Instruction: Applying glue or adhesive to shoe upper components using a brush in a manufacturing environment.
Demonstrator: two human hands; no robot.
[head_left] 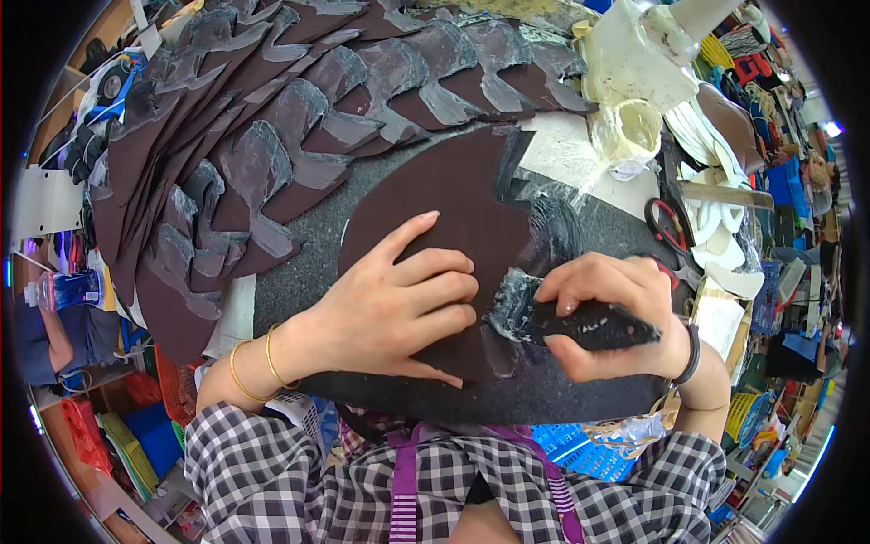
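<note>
A dark brown cut piece of sheet material [435,195] with a notched right side lies flat on the dark grey work board [304,263]. My left hand [394,304] rests on it, fingers spread and palm down, with nothing held. In my right hand [621,308] is a short, wide brush [594,328] with a dark handle, gripped between thumb and fingers. Its whitish, paste-coated bristles touch the piece's right edge. Wet, streaky paste covers that edge above the brush, spreading onto the board. The fingers of my right hand partly hide the handle.
Overlapping brown pieces with greyish coated edges [263,163] fan across the left and far side. At the far right stands a paste-crusted white container with a spout [634,131]. Red-and-black handled scissors [669,225] lie near white cut pieces [720,218]. A blue basket [580,451] shows below the board.
</note>
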